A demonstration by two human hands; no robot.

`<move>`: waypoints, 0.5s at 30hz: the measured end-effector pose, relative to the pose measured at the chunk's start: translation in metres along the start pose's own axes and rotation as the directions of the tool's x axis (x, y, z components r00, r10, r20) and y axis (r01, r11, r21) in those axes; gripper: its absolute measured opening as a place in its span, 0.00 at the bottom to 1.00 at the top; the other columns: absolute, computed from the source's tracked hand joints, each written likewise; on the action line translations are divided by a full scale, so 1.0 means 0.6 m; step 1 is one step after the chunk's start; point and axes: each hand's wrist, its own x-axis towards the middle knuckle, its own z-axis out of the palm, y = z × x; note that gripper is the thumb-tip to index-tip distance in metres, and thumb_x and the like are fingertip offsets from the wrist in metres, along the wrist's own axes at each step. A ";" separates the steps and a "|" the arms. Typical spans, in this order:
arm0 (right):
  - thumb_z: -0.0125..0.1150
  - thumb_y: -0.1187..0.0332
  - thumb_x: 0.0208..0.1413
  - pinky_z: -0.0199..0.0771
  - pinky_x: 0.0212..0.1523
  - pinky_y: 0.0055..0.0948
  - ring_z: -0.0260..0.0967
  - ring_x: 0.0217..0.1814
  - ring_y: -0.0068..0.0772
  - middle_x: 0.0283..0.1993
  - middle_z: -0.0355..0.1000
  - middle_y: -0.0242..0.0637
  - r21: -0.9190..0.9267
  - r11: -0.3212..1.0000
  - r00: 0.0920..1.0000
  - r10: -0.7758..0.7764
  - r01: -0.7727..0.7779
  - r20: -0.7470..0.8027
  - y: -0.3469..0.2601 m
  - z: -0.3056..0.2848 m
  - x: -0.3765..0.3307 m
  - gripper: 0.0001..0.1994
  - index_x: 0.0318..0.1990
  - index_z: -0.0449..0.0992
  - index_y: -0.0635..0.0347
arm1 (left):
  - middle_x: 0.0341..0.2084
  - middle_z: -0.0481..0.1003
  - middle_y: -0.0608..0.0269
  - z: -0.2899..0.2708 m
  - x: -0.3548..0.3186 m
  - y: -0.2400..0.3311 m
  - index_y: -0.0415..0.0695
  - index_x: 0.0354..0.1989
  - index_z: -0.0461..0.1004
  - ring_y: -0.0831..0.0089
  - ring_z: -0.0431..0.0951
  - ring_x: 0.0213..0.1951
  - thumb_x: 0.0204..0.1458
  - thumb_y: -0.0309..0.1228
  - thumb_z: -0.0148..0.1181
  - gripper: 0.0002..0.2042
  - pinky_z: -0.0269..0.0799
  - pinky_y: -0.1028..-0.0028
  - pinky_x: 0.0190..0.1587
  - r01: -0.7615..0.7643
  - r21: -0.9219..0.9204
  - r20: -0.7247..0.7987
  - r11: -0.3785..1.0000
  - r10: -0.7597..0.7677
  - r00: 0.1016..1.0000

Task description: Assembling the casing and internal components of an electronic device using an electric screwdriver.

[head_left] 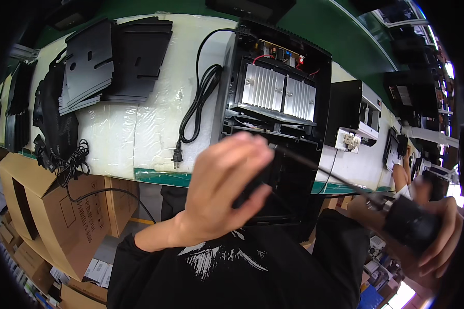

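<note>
My right hand (443,242) at the far right is wrapped around a black power screwdriver (410,221), blurred by motion. Its long thin bit (325,171) slants up and left over the open black chassis (322,103). Beside the bit's far end is my left hand (224,188), also blurred, its thumb apart from its bent fingers. I see nothing between them, though I cannot tell if a fingertip touches the bit. Inside the chassis are silver finned heat sinks (278,92), a circuit board (278,51) and red wires. My left hand hides part of the chassis's near end.
A coiled black power cord (198,105) lies left of the chassis. Farther left are stacked black metal plates (87,67) and a cable bundle (62,118). A white socket (348,140) sits right. Cardboard boxes (62,216) stand below the bench's green edge (162,177). Another person's arm (401,177) shows far right.
</note>
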 end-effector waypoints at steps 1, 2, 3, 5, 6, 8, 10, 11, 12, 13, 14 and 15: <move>0.58 0.82 0.46 0.72 0.34 0.04 0.72 0.27 0.16 0.30 0.72 0.34 0.012 1.000 1.000 0.027 -0.027 -0.015 0.091 -0.007 0.011 0.07 0.33 0.69 0.66 | 0.54 0.63 0.50 0.003 -0.015 -0.008 0.35 0.57 0.61 0.56 0.63 0.57 0.38 0.20 0.61 0.32 0.59 0.63 0.58 0.099 -0.002 -0.062 0.995 -0.099 0.993; 0.57 0.82 0.46 0.72 0.34 0.04 0.71 0.27 0.16 0.29 0.72 0.34 0.014 0.999 0.998 0.052 -0.052 -0.030 0.098 0.003 0.013 0.06 0.33 0.68 0.66 | 0.58 0.58 0.48 0.006 -0.027 -0.013 0.34 0.60 0.56 0.55 0.59 0.60 0.38 0.17 0.59 0.35 0.55 0.62 0.60 0.191 -0.014 -0.119 0.982 -0.191 0.974; 0.57 0.82 0.46 0.71 0.34 0.04 0.71 0.26 0.15 0.29 0.71 0.33 0.028 0.997 0.996 0.073 -0.071 -0.047 0.100 0.000 0.015 0.06 0.32 0.68 0.65 | 0.64 0.47 0.45 0.007 -0.045 -0.022 0.34 0.65 0.45 0.51 0.47 0.66 0.37 0.16 0.57 0.42 0.45 0.62 0.65 0.255 -0.065 -0.052 0.965 -0.258 0.965; 0.57 0.81 0.47 0.71 0.33 0.04 0.70 0.25 0.15 0.28 0.70 0.32 0.065 0.992 0.990 0.117 -0.112 -0.079 0.055 -0.016 0.014 0.06 0.31 0.67 0.64 | 0.65 0.46 0.45 0.014 -0.069 -0.029 0.34 0.65 0.45 0.53 0.45 0.67 0.36 0.15 0.55 0.42 0.43 0.64 0.66 0.342 -0.210 0.003 0.916 -0.349 0.937; 0.57 0.81 0.47 0.70 0.33 0.04 0.69 0.25 0.15 0.27 0.69 0.32 0.075 0.988 0.986 0.140 -0.133 -0.096 0.004 -0.036 0.016 0.05 0.30 0.67 0.64 | 0.66 0.44 0.46 0.012 -0.074 -0.030 0.34 0.65 0.44 0.55 0.43 0.68 0.35 0.14 0.52 0.42 0.41 0.65 0.66 0.417 -0.356 0.084 0.836 -0.416 0.906; 0.57 0.80 0.48 0.69 0.33 0.04 0.68 0.24 0.14 0.26 0.68 0.31 0.100 0.980 0.974 0.184 -0.172 -0.134 0.022 -0.048 0.015 0.05 0.29 0.66 0.63 | 0.67 0.43 0.47 0.009 -0.074 -0.033 0.34 0.66 0.43 0.59 0.41 0.69 0.34 0.13 0.49 0.43 0.39 0.68 0.66 0.421 -0.394 0.087 0.817 -0.423 0.902; 0.57 0.79 0.48 0.68 0.32 0.04 0.67 0.23 0.14 0.25 0.67 0.30 0.119 0.969 0.958 0.234 -0.216 -0.168 0.010 -0.031 0.011 0.06 0.27 0.65 0.62 | 0.66 0.46 0.46 0.005 -0.072 -0.034 0.35 0.66 0.44 0.58 0.44 0.68 0.33 0.13 0.48 0.42 0.41 0.68 0.66 0.482 -0.415 0.137 0.772 -0.470 0.872; 0.56 0.79 0.48 0.68 0.32 0.04 0.66 0.23 0.13 0.24 0.66 0.30 0.135 0.962 0.949 0.258 -0.236 -0.183 0.016 -0.034 0.013 0.06 0.27 0.65 0.62 | 0.66 0.46 0.46 0.003 -0.071 -0.034 0.35 0.66 0.44 0.58 0.44 0.68 0.33 0.13 0.48 0.42 0.41 0.68 0.66 0.484 -0.414 0.131 0.771 -0.475 0.870; 0.56 0.79 0.49 0.67 0.32 0.04 0.66 0.22 0.13 0.24 0.66 0.30 0.150 0.955 0.939 0.282 -0.256 -0.197 0.031 -0.026 0.013 0.07 0.26 0.64 0.61 | 0.66 0.47 0.46 0.001 -0.071 -0.034 0.35 0.66 0.45 0.57 0.45 0.68 0.33 0.14 0.49 0.42 0.42 0.68 0.66 0.489 -0.391 0.137 0.780 -0.476 0.869; 0.56 0.78 0.49 0.67 0.32 0.03 0.65 0.22 0.13 0.23 0.65 0.29 0.165 0.947 0.928 0.307 -0.275 -0.212 0.032 -0.037 0.015 0.07 0.25 0.64 0.61 | 0.66 0.48 0.46 -0.001 -0.071 -0.034 0.35 0.65 0.46 0.57 0.46 0.68 0.33 0.14 0.49 0.42 0.43 0.68 0.66 0.494 -0.368 0.144 0.788 -0.476 0.867; 0.56 0.78 0.49 0.66 0.32 0.03 0.64 0.21 0.12 0.22 0.65 0.29 0.181 0.937 0.915 0.334 -0.297 -0.227 0.031 -0.039 0.016 0.07 0.25 0.63 0.60 | 0.66 0.48 0.46 -0.002 -0.072 -0.034 0.35 0.65 0.46 0.57 0.46 0.68 0.33 0.14 0.49 0.42 0.43 0.68 0.66 0.498 -0.370 0.139 0.784 -0.483 0.864; 0.56 0.77 0.49 0.66 0.32 0.03 0.64 0.21 0.12 0.22 0.64 0.28 0.197 0.927 0.901 0.361 -0.319 -0.241 0.022 -0.046 0.027 0.08 0.24 0.63 0.60 | 0.65 0.48 0.45 -0.002 -0.072 -0.034 0.34 0.65 0.47 0.57 0.47 0.68 0.33 0.15 0.49 0.42 0.43 0.68 0.66 0.514 -0.375 0.143 0.771 -0.500 0.854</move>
